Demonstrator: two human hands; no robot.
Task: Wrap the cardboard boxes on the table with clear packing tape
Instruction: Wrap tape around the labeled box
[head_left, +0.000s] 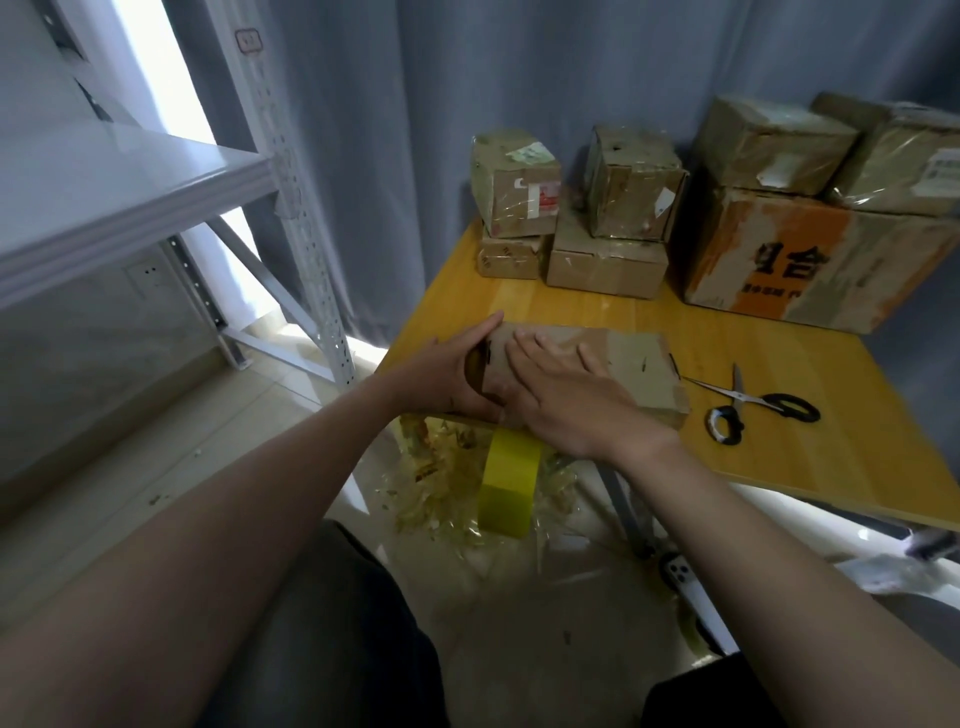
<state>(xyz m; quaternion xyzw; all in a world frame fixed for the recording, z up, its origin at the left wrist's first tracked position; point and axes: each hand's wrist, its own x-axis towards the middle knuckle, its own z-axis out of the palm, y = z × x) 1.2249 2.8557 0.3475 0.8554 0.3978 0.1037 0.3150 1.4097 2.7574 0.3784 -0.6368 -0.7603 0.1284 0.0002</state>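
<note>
- Pressing on the cardboard box (634, 356), our right hand (571, 405) lies flat on its top, fingers straight and spread; this grip has hold of nothing.
- Our left hand (447, 374) closes its grip round the box's left end, thumb on top.
- The box lies at the near left corner of the yellow surface (779, 441).
- We see a yellow tape roll (506, 483) just below the box's near edge.
- Scissors (769, 400) lie right of the box; stacked boxes (608, 208) stand behind it.
</note>
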